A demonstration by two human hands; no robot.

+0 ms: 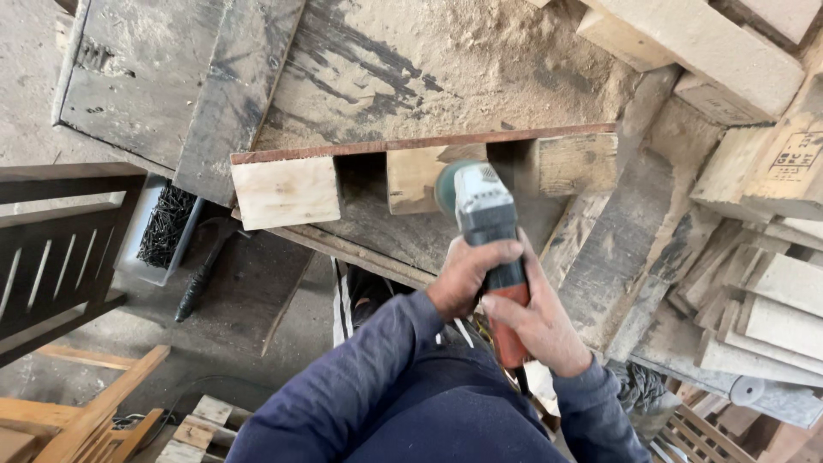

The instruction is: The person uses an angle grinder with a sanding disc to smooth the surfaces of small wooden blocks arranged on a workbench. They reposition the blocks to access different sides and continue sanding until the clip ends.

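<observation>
- Sawdust coats this whole workshop, a cluttered woodworking corner seen from above, with the angle grinder (484, 227) as our landmark.
- Nearest, below the grinder, blue sleeves reach up from the person's body.
- Left hand (470, 273) wraps fully closed around the grinder's dark neck, fingers curled over the top.
- Right hand (538, 327) is clamped shut on the orange rear handle, just behind the left.
- Grinder head and its green sanding disc (446, 184) press against the wooden frame (420, 171), at the middle block of three.
- Judging by that contact, sanding of the block's face looks to be in hand; the next move calls for steady two-handed pressure and a slow sweep along the grain.
- Left of the grinder, a tray of dark nails (163, 227) and a black-handled hammer (204, 270).
- Right of it, stacked pale offcuts (763, 300).
- Beyond the grinder, a dusty bench top (411, 69) heaped with sawdust.
</observation>
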